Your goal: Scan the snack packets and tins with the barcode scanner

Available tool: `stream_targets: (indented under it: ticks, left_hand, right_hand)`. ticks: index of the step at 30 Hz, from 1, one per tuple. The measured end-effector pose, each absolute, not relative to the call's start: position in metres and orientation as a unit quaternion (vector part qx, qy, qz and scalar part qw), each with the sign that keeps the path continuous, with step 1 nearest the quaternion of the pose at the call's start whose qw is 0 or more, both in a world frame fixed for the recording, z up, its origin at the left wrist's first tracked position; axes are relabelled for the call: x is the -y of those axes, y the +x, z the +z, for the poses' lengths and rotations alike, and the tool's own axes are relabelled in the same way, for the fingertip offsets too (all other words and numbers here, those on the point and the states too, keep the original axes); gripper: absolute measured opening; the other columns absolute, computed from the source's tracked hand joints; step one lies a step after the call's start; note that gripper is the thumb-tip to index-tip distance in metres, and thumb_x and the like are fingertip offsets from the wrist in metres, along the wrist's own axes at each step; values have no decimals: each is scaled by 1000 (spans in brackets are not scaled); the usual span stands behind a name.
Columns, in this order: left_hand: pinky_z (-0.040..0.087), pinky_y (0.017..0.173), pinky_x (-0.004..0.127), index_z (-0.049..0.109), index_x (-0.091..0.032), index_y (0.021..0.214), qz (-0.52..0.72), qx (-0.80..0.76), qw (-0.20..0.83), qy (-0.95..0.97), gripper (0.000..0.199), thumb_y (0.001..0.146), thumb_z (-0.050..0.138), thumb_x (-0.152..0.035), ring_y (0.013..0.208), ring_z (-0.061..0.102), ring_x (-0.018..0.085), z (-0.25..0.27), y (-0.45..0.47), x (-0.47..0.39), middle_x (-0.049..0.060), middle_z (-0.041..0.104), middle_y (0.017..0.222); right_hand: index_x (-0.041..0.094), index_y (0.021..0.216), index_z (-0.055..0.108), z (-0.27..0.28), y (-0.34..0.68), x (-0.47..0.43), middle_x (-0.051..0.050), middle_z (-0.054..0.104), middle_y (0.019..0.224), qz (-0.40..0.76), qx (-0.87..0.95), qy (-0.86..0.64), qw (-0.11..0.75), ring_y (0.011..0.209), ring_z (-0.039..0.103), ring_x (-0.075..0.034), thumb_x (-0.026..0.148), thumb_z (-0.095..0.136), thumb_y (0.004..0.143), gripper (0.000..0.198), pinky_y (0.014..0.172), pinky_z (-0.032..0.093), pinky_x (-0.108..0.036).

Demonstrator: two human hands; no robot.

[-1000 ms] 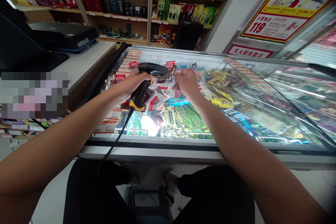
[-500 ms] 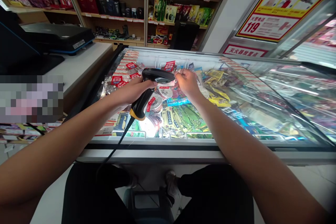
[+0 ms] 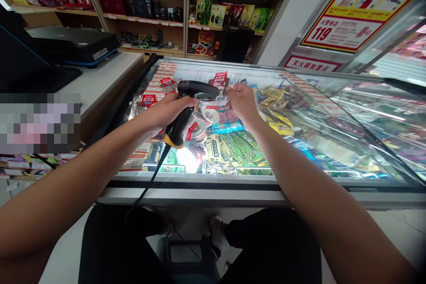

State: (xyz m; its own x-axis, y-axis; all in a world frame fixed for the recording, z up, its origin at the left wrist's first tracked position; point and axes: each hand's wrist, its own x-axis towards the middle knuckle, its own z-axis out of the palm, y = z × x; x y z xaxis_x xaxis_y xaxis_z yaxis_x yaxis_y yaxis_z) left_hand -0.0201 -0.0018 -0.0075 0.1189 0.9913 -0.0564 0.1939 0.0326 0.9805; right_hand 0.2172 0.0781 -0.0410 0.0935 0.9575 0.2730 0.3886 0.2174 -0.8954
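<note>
My left hand (image 3: 171, 108) is wrapped round the handle of a black and yellow barcode scanner (image 3: 181, 128), with its cable hanging toward me. The scanner head points right, at a clear plastic packet (image 3: 220, 80) with a red label and a white barcode patch. My right hand (image 3: 242, 100) pinches the right edge of this packet; the scanner head hides part of it. Both hands are above the chest freezer (image 3: 199, 180). Below them lie round lidded tubs (image 3: 197, 129), a green ice-pop pack (image 3: 240, 147) and more red-labelled packets (image 3: 148, 100).
A counter (image 3: 116, 71) with a black and blue scale (image 3: 76, 46) stands at the left. Glass lids (image 3: 333, 115) cover the freezer's right part. Shelves of boxed goods (image 3: 143, 6) line the back. A dark bin-like object (image 3: 186, 253) is between my feet.
The packet in my right hand has shifted slightly up and right, and its barcode patch shows more clearly. The scanner head has moved a little left and up.
</note>
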Motion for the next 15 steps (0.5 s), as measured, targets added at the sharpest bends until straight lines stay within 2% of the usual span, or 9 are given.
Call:
stream_targets:
  ticks: [4, 7, 9, 12, 13, 15]
  left_hand:
    - [44, 55, 27, 64, -19, 91, 409, -540, 465, 570, 35, 78, 74, -50, 65, 61, 19, -6, -25, -6, 4, 64, 78]
    - [48, 60, 28, 66, -19, 97, 417, -531, 469, 570, 37, 76, 75, -49, 72, 64, 20, -11, -29, -15, 6, 68, 86]
    - [47, 58, 27, 67, -19, 99, 412, -533, 480, 563, 39, 75, 76, -49, 70, 63, 19, -16, -30, -19, 5, 67, 86]
    - [43, 52, 26, 68, -19, 99, 399, -541, 496, 549, 42, 74, 77, -51, 64, 60, 17, -23, -29, -21, 4, 65, 80]
    - [43, 52, 26, 68, -19, 99, 395, -540, 503, 547, 43, 73, 78, -52, 63, 60, 17, -24, -29, -22, 3, 65, 78]
    - [45, 52, 26, 66, -19, 99, 394, -529, 522, 541, 43, 72, 79, -50, 61, 61, 17, -26, -28, -23, 3, 65, 76]
  right_hand:
    - [21, 89, 66, -27, 247, -85, -5, 60, 66, 202, 620, -631, 419, 64, 72, -29, 33, 57, 96, 17, 64, 55, -43]
    - [17, 86, 73, -26, 278, -98, -11, 67, 74, 73, 647, -700, 294, 82, 73, -34, 27, 63, 90, 14, 80, 55, -49]
    - [13, 100, 75, -28, 288, -102, -19, 72, 97, 6, 648, -721, 247, 97, 71, -38, 30, 70, 86, 23, 87, 54, -52]
    - [10, 128, 70, -29, 271, -93, -25, 68, 126, -29, 668, -679, 304, 109, 69, -38, 29, 71, 86, 47, 94, 54, -53]
    - [12, 129, 70, -29, 259, -86, -21, 71, 122, -4, 694, -638, 333, 107, 70, -35, 27, 68, 89, 43, 95, 55, -51]
    - [16, 116, 76, -30, 229, -69, -14, 77, 107, 135, 755, -540, 347, 98, 73, -28, 27, 62, 95, 28, 92, 58, -45]
